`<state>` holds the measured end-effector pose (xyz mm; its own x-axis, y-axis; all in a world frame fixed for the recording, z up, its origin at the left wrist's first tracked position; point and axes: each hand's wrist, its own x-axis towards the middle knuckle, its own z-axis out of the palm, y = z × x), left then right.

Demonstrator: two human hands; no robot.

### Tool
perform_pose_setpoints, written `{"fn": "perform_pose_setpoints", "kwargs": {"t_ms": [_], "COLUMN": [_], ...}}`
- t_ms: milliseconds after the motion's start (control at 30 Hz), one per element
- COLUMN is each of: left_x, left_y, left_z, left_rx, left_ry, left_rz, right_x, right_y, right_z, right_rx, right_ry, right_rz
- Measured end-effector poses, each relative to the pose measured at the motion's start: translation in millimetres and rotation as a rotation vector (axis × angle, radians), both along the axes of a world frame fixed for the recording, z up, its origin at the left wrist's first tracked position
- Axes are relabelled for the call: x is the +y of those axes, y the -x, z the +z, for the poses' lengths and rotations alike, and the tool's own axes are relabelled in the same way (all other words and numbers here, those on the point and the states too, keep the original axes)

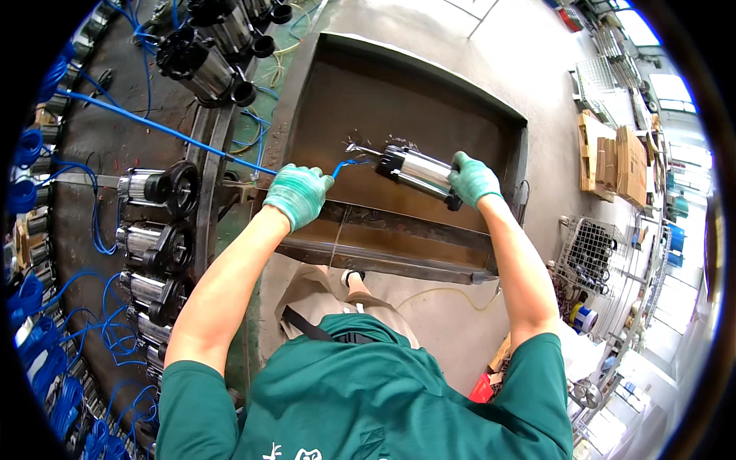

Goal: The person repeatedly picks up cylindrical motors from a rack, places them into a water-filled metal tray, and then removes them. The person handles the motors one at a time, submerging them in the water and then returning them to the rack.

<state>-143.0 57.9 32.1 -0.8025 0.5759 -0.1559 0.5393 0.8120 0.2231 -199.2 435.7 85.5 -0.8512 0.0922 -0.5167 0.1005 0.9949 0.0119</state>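
Note:
Over a dark metal tank of brownish water (399, 90), my right hand (473, 180), in a green glove, grips the black end of a steel-bodied pump (420, 172). The pump lies on its side with its other black end toward the middle of the tank, where water splashes about it. My gloved left hand (297, 196) is closed around a blue cable (192, 143) at the tank's left edge. A short length of cable comes out past its fingers toward the splashing water. Whether the cable joins the pump there cannot be made out.
To the left, several similar pumps (153, 244) and coils of blue cable (46, 360) crowd a dark bench. A metal bar (414, 236) crosses the tank's near side. Cardboard boxes (630, 165) and a wire basket (589, 249) stand at right.

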Motion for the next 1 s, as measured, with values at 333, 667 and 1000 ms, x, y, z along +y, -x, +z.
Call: {"fn": "perform_pose_setpoints", "kwargs": {"t_ms": [333,667,1000], "left_x": [-9,1,11], "left_y": [16,23,27], "left_z": [-30,-25,-15], "left_rx": [-0.039,-0.162,-0.234], "left_ry": [-0.264,-0.036,0.086], "left_rz": [0.446,0.520,0.580], "right_x": [-23,-30,-6], "right_y": [7,14,-41], "right_z": [-77,-115,-49], "right_rx": [0.138,0.169,0.296], "right_ry": [0.048,0.127,0.313], "right_rz": [0.000,0.006,-0.137]}}
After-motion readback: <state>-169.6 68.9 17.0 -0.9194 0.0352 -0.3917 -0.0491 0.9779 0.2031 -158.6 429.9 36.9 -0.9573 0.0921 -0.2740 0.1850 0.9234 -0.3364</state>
